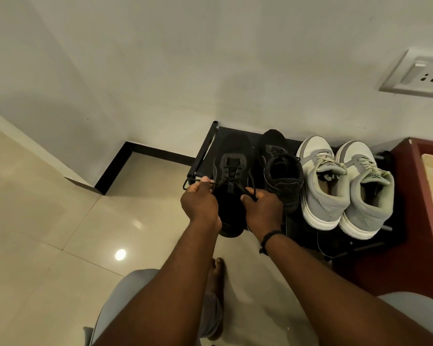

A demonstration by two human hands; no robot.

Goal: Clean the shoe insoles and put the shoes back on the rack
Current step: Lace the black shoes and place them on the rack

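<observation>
A black sneaker (231, 156) lies on the left end of a black shoe rack (203, 153), toe toward the wall. My left hand (200, 203) pinches one end of its black lace (233, 182) and pulls it left. My right hand (264, 208) pinches the other end over the shoe's opening. My hands hide the shoe's heel and inside. A second black sneaker (280, 168) stands beside it on the right, its opening dark. No insole shows.
Two grey-and-white sneakers (340, 186) fill the rack's right side. A red-brown cabinet (420, 221) stands right of the rack. White wall with a socket (418, 73) lies behind. Glossy beige tiles (48, 221) spread left; my bare foot (216, 278) stands below the rack.
</observation>
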